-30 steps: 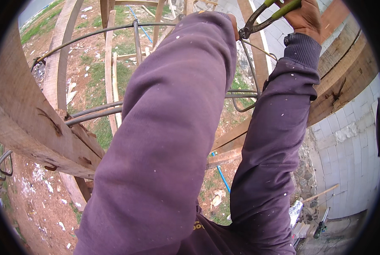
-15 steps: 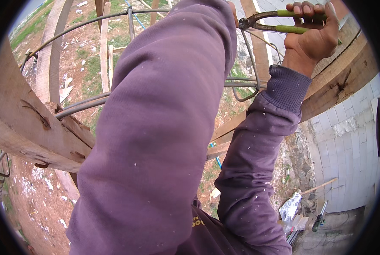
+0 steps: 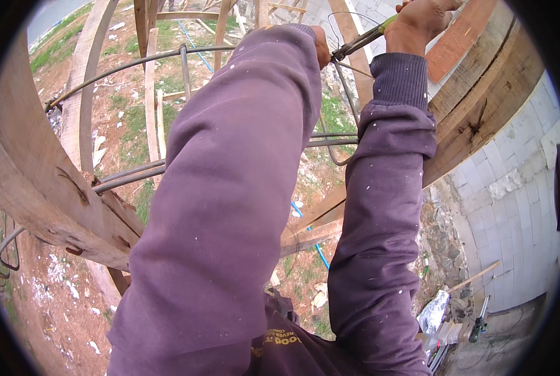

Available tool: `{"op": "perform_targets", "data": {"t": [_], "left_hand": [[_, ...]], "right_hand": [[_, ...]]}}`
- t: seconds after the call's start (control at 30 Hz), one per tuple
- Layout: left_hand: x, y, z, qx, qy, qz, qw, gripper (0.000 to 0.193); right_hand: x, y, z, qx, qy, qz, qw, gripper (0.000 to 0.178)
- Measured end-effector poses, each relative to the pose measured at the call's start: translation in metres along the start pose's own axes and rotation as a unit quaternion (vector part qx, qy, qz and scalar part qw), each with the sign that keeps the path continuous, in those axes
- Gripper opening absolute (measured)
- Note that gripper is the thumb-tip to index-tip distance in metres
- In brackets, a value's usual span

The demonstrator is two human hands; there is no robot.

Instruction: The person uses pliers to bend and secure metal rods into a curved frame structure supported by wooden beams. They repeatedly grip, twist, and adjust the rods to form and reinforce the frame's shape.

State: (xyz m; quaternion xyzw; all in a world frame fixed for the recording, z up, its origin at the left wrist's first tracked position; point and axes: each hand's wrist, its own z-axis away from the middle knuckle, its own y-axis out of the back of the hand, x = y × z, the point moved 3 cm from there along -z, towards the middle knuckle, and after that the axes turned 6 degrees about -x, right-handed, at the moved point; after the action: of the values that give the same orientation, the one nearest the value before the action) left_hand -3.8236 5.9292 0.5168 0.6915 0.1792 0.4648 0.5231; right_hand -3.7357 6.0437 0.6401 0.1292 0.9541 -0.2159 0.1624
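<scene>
Grn-hndl pincers (image 3: 360,43), tilted, tip nr rebar (image 3: 345,88)

Purple sleeves (image 3: 223,188), white specks (image 3: 368,187); ribbed cuff (image 3: 399,80); yellow lettering (image 3: 283,338) low.

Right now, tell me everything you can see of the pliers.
The pliers have a dark, metallic-looking head and a green grip, mostly hidden by the right hand, which holds them. In the picture they slant down leftward, tip beside the left hand and the upper end of a bent metal rod; whether it touches either is unclear.

R fingers (image 3: 403,9) grip pliers (image 3: 359,42) nr bent rebar (image 3: 347,89).
</scene>
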Motion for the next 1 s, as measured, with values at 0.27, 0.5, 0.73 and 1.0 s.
{"op": "perform_targets", "data": {"t": [0.27, 0.5, 0.73, 1.0], "left_hand": [[0.004, 0.002, 0.001, 0.012, 0.025, -0.062, 0.998, 0.038], [0.005, 0.008, 0.012, 0.014, 0.03, -0.019, 0.999, 0.037], [0.006, 0.007, 0.014, 0.049, 0.029, 0.005, 0.998, 0.033], [0.018, 0.041, 0.031, -0.058, 0.049, -0.022, 0.997, 0.051]], "right_hand": [[-0.009, -0.004, -0.012, -0.151, -0.036, -0.053, 0.986, 0.039], [-0.022, -0.011, -0.014, -0.371, -0.208, -0.208, 0.881, 0.032], [-0.032, -0.035, -0.001, -0.197, -0.156, -0.017, 0.968, 0.031], [-0.054, 0.002, 0.055, -0.037, 0.034, -0.109, 0.993, 0.031]]}}
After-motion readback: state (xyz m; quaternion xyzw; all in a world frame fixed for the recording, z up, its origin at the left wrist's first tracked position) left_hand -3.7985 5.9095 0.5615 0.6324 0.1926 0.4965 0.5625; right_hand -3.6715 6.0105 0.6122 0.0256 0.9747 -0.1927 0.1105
